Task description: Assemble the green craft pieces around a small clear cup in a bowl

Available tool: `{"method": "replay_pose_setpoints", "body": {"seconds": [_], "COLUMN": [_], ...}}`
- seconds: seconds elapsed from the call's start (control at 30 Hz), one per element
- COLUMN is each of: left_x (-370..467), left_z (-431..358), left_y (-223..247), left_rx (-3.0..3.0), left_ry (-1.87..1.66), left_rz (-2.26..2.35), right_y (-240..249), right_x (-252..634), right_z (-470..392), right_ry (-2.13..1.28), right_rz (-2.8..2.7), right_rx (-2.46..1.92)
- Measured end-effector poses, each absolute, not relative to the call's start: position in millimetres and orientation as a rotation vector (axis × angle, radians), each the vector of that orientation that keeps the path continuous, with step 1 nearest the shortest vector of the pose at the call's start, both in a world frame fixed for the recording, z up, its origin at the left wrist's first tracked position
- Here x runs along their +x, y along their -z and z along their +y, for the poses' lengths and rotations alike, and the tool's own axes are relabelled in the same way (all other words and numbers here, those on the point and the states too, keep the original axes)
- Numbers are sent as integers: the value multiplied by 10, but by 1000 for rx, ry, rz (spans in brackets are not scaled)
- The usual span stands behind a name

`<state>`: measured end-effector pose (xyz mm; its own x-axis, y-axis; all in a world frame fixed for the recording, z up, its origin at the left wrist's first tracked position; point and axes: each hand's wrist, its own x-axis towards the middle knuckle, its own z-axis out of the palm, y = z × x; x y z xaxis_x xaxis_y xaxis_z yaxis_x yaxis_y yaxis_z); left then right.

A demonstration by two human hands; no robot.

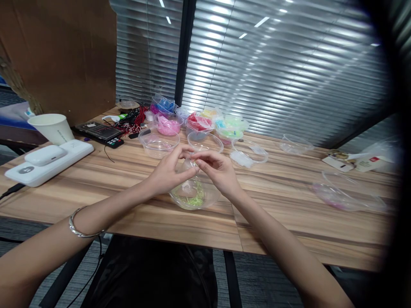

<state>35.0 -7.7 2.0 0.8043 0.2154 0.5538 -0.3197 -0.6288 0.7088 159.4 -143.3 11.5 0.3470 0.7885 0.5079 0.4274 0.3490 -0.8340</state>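
Note:
My left hand (170, 170) and my right hand (218, 170) meet at their fingertips above a clear round bowl (210, 199) near the table's front edge. Between them, both hands pinch the top of a transparent bag or film (188, 164). It hangs down over the bowl, where yellow-green shreds (195, 197) show through. Whether the shreds lie inside the bag or in the bowl under it, I cannot tell.
Behind my hands stand clear bowls, one with pink material (168, 125), another with red (199, 122). A white power bank (49, 162), a paper cup (53, 128) and a remote (114, 142) lie left; an open clear container (349, 196) is right.

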Motion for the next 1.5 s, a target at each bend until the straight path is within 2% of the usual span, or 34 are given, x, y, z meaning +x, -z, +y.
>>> {"method": "replay_pose_setpoints", "body": {"seconds": [1.5], "left_x": [345], "left_z": [-79], "left_y": [-44], "left_rx": [2121], "left_ry": [-763], "left_rz": [-69], "right_y": [-100], "right_x": [1590], "right_z": [-1426], "right_ry": [-333], "right_rz": [-1140], "right_rx": [-1224]}}
